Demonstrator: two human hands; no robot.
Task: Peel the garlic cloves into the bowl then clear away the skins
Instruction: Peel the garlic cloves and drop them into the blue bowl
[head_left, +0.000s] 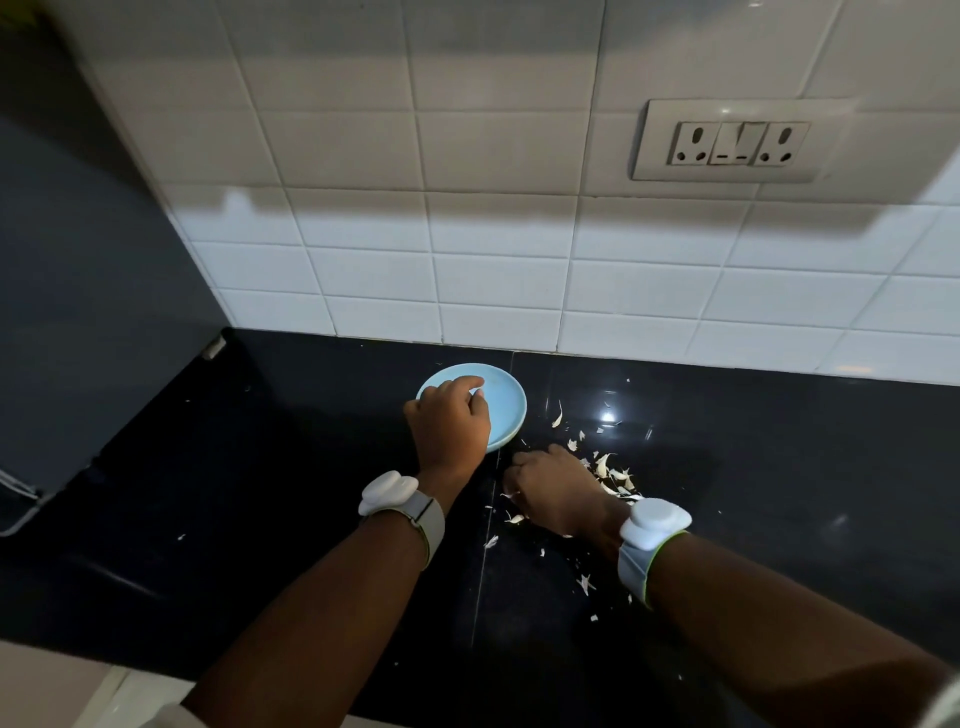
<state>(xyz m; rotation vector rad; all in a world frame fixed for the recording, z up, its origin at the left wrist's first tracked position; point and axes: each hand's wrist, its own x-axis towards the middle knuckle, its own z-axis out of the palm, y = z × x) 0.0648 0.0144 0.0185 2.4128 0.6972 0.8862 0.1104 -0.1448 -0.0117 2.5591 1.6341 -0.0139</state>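
Blue bowl (506, 402) under left hand (449, 421), fingers curled, probably dropping a clove; right hand (556, 491) fisted beside skins (615, 475), contents unclear to me. Next: gather skins

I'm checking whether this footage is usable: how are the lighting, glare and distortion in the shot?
Head view: a broad shadow darkens the upper wall tiles while the lower rows are bright; a small glare spot shines on the black counter; tile lines bow outward from wide-angle distortion; the left hand over the blue bowl, the right hand and the garlic skins look reasonably sharp.
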